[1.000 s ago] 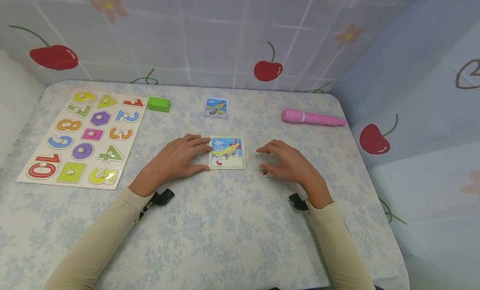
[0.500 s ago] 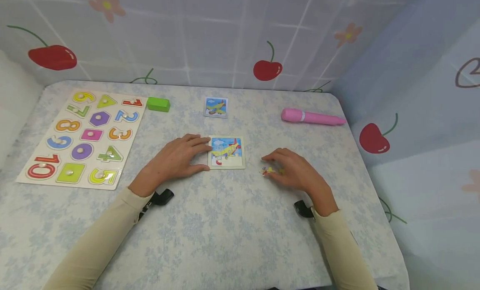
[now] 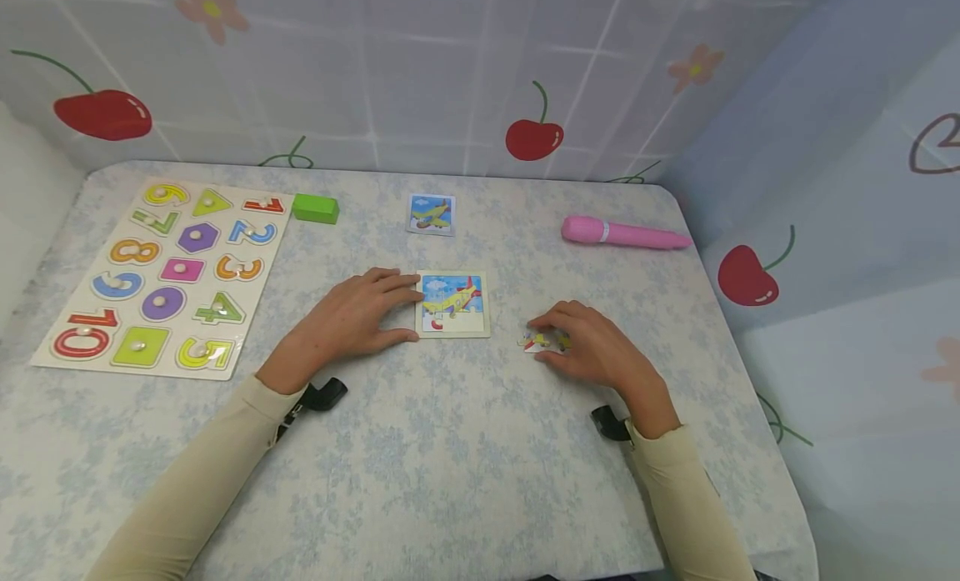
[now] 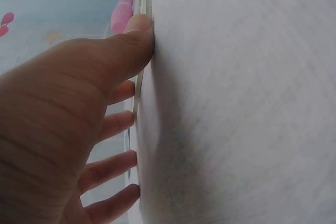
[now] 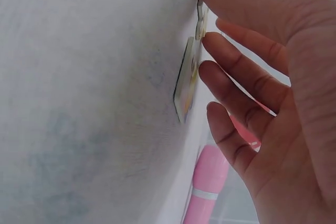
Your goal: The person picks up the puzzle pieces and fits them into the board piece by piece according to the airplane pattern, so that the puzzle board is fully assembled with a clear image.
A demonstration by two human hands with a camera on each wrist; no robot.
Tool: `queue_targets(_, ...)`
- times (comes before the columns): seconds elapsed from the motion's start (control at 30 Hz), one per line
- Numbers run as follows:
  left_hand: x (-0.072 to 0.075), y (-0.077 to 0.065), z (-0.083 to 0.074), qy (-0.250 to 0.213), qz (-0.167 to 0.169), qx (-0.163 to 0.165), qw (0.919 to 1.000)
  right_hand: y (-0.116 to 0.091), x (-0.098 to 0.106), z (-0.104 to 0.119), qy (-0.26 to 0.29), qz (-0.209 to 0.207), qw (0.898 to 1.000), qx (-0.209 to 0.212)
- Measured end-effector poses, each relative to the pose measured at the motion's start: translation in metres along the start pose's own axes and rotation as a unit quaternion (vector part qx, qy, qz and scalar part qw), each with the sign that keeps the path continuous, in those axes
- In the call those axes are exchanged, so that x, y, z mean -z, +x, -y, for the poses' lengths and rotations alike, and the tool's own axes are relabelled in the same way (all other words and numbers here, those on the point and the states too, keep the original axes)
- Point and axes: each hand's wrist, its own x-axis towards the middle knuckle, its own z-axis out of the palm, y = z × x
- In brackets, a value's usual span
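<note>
A small framed jigsaw puzzle with a yellow airplane picture lies flat in the middle of the table; part of its lower area shows bare cream backing. My left hand rests at its left edge, thumb and fingers spread and touching the frame. Right of the puzzle, my right hand is low over loose jigsaw pieces, its thumb touching one and its fingers relaxed beside them. Another jigsaw piece lies tilted by the fingers in the right wrist view. The palm partly hides the pieces.
A picture card of the same airplane lies behind the puzzle. At the left is a number and shape board with a green block at its far corner. A pink pen-shaped stick lies at the back right. Curtains enclose the table.
My right hand has moved slightly right and toward me, uncovering more of the loose jigsaw pieces. The left hand has stayed at the puzzle's edge.
</note>
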Motion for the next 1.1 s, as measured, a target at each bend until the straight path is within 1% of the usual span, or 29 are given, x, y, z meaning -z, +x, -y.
queue_targets(0.13,0.000,0.000,0.000,-0.001,0.004,0.002,1.0000,0.001,0.000,0.000,0.001,0.003,1.000,0.002)
queue_targets(0.3,-0.001,0.000,0.000,-0.001,0.002,0.003,1.0000,0.002,-0.001,0.002,-0.004,0.007,1.000,0.000)
queue_targets(0.53,-0.002,-0.001,0.000,-0.006,0.000,0.002,1.0000,0.006,0.000,0.007,-0.020,0.001,1.000,0.020)
queue_targets(0.83,-0.001,-0.001,-0.001,-0.001,-0.002,0.000,1.0000,0.023,0.004,0.015,-0.039,0.003,0.999,0.025)
queue_targets(1.1,0.000,0.001,-0.001,-0.004,-0.004,-0.001,1.0000,0.040,0.006,0.024,-0.038,-0.001,0.998,0.052)
